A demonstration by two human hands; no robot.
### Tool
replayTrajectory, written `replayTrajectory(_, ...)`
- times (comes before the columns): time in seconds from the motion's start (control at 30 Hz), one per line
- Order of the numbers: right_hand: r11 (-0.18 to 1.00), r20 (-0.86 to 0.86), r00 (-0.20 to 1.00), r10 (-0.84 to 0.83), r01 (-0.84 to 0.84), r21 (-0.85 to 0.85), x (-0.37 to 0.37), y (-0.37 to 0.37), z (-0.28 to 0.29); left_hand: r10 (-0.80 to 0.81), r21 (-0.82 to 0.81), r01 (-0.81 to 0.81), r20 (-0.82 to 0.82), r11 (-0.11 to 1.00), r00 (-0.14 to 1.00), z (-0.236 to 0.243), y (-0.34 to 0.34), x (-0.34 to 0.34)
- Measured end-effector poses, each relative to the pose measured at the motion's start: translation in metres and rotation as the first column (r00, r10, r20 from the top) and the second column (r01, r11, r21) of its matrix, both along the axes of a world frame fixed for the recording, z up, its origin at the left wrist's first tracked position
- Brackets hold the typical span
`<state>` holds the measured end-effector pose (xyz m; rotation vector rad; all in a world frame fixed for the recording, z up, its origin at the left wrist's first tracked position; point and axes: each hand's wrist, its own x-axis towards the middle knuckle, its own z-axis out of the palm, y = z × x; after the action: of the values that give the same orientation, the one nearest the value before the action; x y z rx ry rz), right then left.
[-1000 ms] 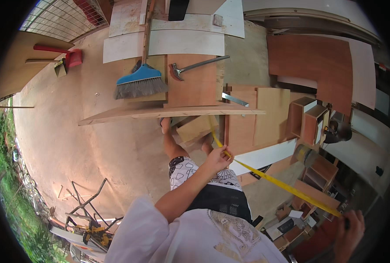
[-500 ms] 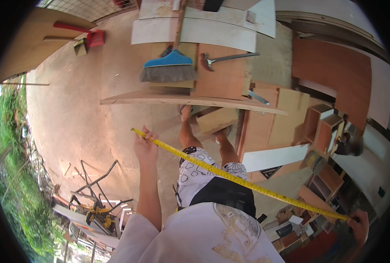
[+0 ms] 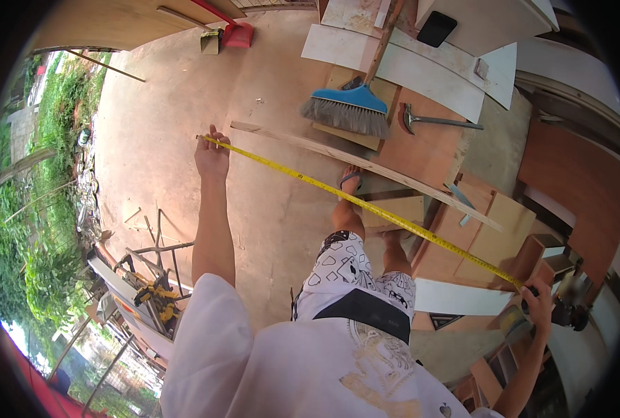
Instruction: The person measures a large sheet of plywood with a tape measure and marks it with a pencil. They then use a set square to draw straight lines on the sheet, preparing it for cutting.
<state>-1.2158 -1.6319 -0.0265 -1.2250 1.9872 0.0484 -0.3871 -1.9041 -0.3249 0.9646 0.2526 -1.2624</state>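
Observation:
My left hand is stretched out to the left, pinching the free end of a yellow measuring tape. The tape runs taut across my body to my right hand at the lower right, which grips the tape's dark case. A long thin wooden strip lies on the floor beyond the tape, roughly parallel to it. My feet, in sandals, stand near a small wooden board below the tape.
A blue broom and a hammer lie on boards ahead. White and brown panels are stacked at upper right, small wooden boxes at right. A red dustpan lies far ahead. A metal stand with a yellow tool is at left.
My left hand has pulled the tape's end from near my waist far out to the left, lengthening the tape. My right hand stayed low right with the case.

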Motion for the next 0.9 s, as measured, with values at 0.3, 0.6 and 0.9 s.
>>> replayTrajectory(0.3, 0.996, 0.117, 0.989, -0.086, 0.087, -0.006, -0.078, 0.0, -0.104, -0.348, 0.381, 0.241, 0.243, 0.893, 0.905, -0.034, -0.037, 0.011)
replayTrajectory(0.6, 0.995, 0.13, 0.988, -0.081, 0.072, 0.07, -0.114, -0.008, -0.173, -0.576, 0.563, 0.231, 0.57, 0.793, 0.587, -0.059, -0.046, -0.002)
replayTrajectory(0.9, 1.0, 0.28, 0.96, -0.008, 0.002, 0.022, -0.136, -0.009, -0.212, -0.581, 0.49, 0.331, 0.551, 0.806, 0.599, -0.089, -0.073, 0.075)
